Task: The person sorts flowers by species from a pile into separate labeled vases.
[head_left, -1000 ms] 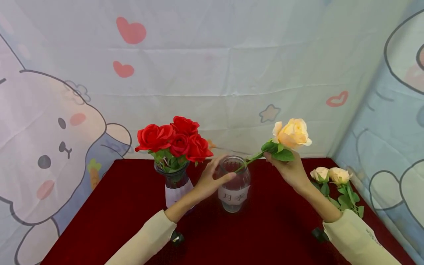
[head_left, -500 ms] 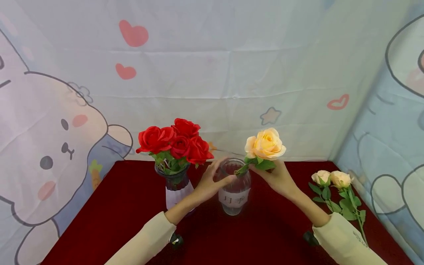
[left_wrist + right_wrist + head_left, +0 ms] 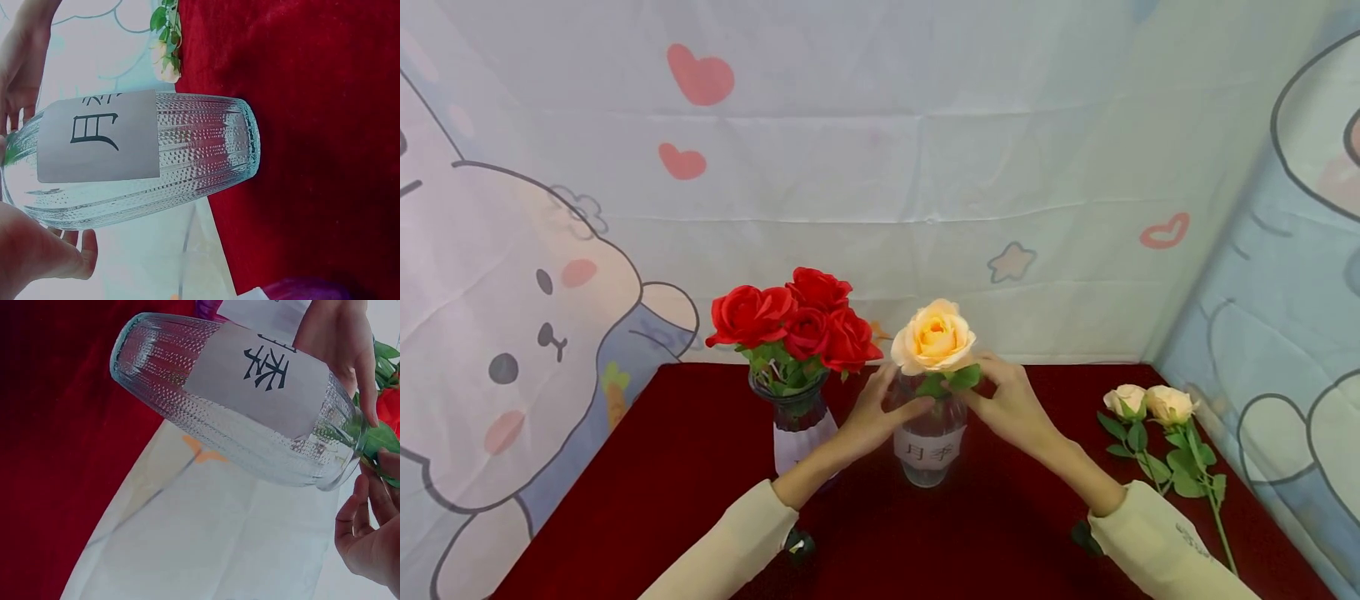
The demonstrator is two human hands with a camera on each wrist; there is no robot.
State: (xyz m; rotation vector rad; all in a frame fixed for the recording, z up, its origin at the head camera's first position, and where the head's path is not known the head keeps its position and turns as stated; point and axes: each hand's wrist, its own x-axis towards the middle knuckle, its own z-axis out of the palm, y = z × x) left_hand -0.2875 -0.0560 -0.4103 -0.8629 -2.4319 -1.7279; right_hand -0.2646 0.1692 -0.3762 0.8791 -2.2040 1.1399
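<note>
A clear ribbed glass vase with a white paper label stands upright mid-table. My left hand holds its upper left side, thumb across the front below the rim. A pale yellow rose sits over the vase mouth. Its green leaves are at the rim in the right wrist view. My right hand pinches the rose just under the bloom, at the right of the rim. The left wrist view shows the vase sideways, with part of the left hand beside its neck.
Left of the glass vase, a dark purplish vase with a white label holds several red roses. Two pale roses with leafy stems lie at the table's right side. A printed cloth hangs behind the red-covered table.
My right hand has moved left and brought the yellow rose from the right of the vase to over its mouth. The bloom now stands more upright. My left hand has stayed at the vase.
</note>
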